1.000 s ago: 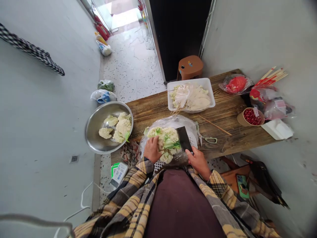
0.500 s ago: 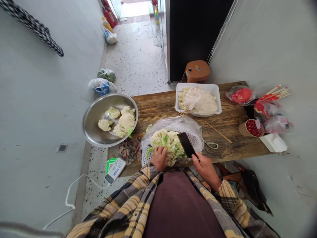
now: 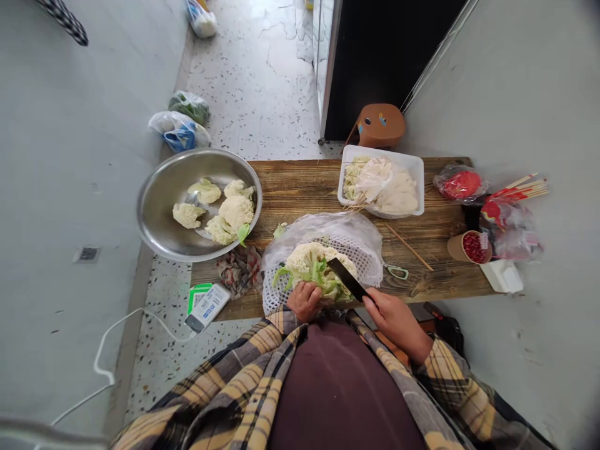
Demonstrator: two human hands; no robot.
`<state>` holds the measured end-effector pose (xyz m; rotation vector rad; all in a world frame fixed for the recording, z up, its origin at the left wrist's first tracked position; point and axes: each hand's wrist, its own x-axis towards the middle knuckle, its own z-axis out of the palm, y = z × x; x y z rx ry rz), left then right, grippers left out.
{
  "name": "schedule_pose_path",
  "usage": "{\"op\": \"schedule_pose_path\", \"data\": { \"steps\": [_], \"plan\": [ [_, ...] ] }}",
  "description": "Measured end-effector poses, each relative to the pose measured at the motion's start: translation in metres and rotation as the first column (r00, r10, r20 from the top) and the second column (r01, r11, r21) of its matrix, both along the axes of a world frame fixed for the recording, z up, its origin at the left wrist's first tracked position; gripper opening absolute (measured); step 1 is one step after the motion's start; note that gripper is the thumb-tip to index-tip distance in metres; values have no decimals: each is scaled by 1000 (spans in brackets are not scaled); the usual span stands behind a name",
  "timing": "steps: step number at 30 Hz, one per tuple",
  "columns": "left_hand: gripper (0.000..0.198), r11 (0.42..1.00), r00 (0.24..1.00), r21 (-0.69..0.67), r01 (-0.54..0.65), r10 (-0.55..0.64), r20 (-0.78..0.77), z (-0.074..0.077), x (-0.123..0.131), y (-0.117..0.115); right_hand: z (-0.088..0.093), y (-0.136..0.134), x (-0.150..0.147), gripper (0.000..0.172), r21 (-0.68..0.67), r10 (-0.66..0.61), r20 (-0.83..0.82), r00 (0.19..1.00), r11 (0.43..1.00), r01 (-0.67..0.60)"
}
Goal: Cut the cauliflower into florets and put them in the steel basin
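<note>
A cauliflower (image 3: pixel 315 261) with green leaves lies on a white mesh mat and clear plastic bag (image 3: pixel 347 240) at the near edge of a wooden table (image 3: pixel 300 187). My left hand (image 3: pixel 304 300) grips the cauliflower's near side. My right hand (image 3: pixel 394 315) is closed on the handle of a dark cleaver (image 3: pixel 345 279), whose blade rests against the cauliflower's right side. A steel bowl (image 3: pixel 162 206) holding several cut florets sits at the table's left end.
A white tray (image 3: pixel 415 165) of pale food and skewers stands at the back. Scissors (image 3: pixel 397 272), loose skewers, a paper cup of red seeds (image 3: pixel 471 245), bagged red items and chopsticks lie to the right. A brown stool (image 3: pixel 379 124), floor bags and a white cable surround the table.
The cleaver blade has tilted lower against the cauliflower, and my left hand has shifted to its near side. The camera view has moved, bringing the table closer.
</note>
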<state>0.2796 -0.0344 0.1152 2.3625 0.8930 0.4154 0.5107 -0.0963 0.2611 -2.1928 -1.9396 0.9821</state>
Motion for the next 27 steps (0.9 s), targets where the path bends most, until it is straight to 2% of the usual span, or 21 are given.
{"op": "schedule_pose_path", "data": {
  "steps": [3,6,9,11,13,15,19,21,24,27],
  "plan": [
    [27,1000,1000,25,-3,3,16,-1,0,1,3,4,1,33,-47,50,58,997,998,-47],
    [33,999,996,37,-37,34,78,3,1,1,-1,8,-1,33,-64,80,135,988,995,-72],
    [45,994,984,21,-111,107,141,15,1,1,-13,10,-1,33,-68,82,164,983,995,-72],
    [56,977,964,-31,-210,212,163,26,2,4,-21,10,1,34,-57,66,141,988,997,-58],
    [65,936,924,-115,-332,348,162,36,5,12,-27,10,4,36,-39,42,99,994,999,-38],
    [64,871,869,-199,-449,477,128,42,10,24,-31,11,7,37,-21,24,63,998,1000,-23],
    [54,734,778,-341,-588,629,13,40,20,44,-31,11,6,36,20,6,23,1000,1000,-6],
    [63,707,782,-426,-564,623,-2,37,23,41,-30,8,5,36,24,-24,-7,1000,999,24],
    [84,731,828,-497,-468,559,44,34,27,23,-30,-1,5,35,-32,-119,-82,989,993,117],
    [78,783,868,-468,-409,492,64,38,31,7,-30,-11,5,34,-145,-257,-196,946,962,231]
  ]
}}
